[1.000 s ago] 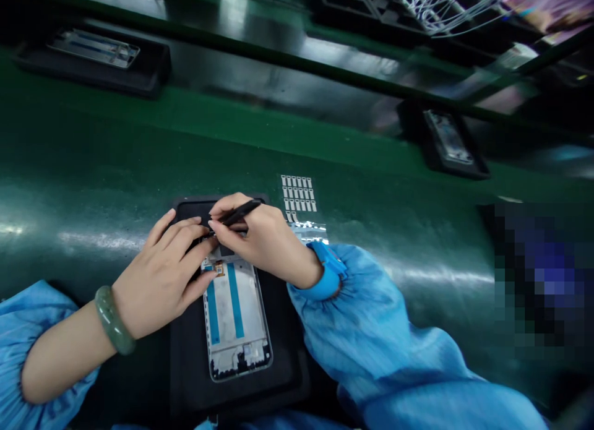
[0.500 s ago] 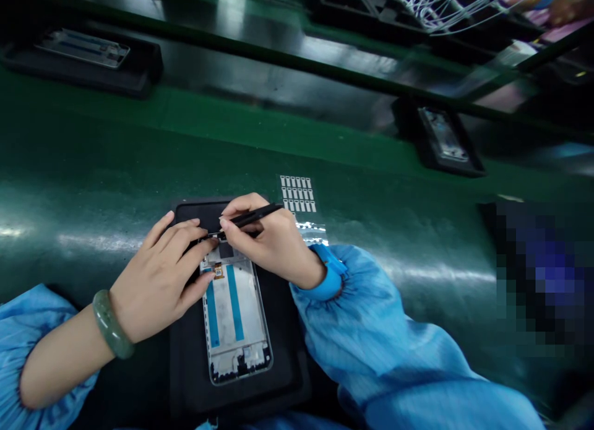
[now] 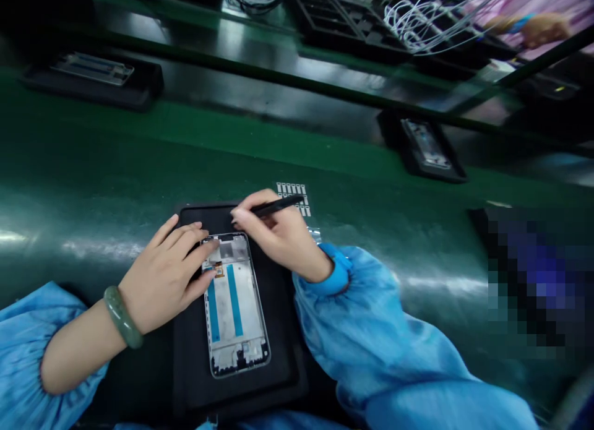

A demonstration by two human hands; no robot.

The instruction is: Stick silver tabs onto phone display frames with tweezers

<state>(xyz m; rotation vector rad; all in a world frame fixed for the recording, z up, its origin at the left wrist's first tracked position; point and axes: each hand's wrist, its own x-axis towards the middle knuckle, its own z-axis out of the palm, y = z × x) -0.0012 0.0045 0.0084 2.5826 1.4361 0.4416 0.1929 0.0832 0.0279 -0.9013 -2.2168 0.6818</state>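
A silver phone frame (image 3: 248,294) with two blue strips lies in a black tray (image 3: 283,356). My left hand (image 3: 162,272) rests with spread fingers over the frame's upper left edge, its fingertips touching it beside a small orange flex cable (image 3: 219,270). In my closed right hand (image 3: 283,235) is a slim black pen-like tool (image 3: 284,203), its rear end pointing right; my fingers hide the tip. That hand hovers just above the frame's upper right corner, apart from it. Behind it lies a sheet of small white stickers (image 3: 292,189), partly covered by the hand.
Another tray (image 3: 148,86) with a phone frame (image 3: 95,68) sits at the far left, and one more tray (image 3: 394,139) with a frame (image 3: 427,143) at the far right. White cables (image 3: 417,28) and a co-worker's hand (image 3: 545,31) are beyond the rail. A pixelated dark object stands at right.
My right hand with the black tool has lifted off the frame's top edge and shifted slightly right. My left hand stays on the frame. The view has tilted slightly.
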